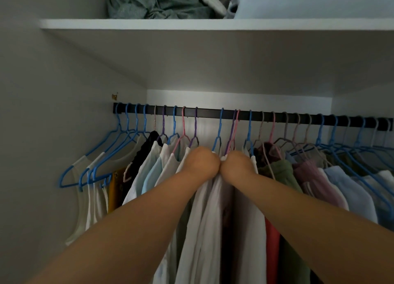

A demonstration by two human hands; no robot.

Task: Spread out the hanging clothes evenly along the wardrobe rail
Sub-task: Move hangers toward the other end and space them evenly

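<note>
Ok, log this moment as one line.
phase: spreading | left hand: gripping white garments | right hand: same, touching left | rail: gap above hands | right side: crowded

Both bare forearms rise from the lower corners of the frame and converge at its centre, where the left hand (202,162) and the right hand (235,164) meet knuckle to knuckle, backs toward the camera, fingers curled away out of sight into pale fabric.
</note>
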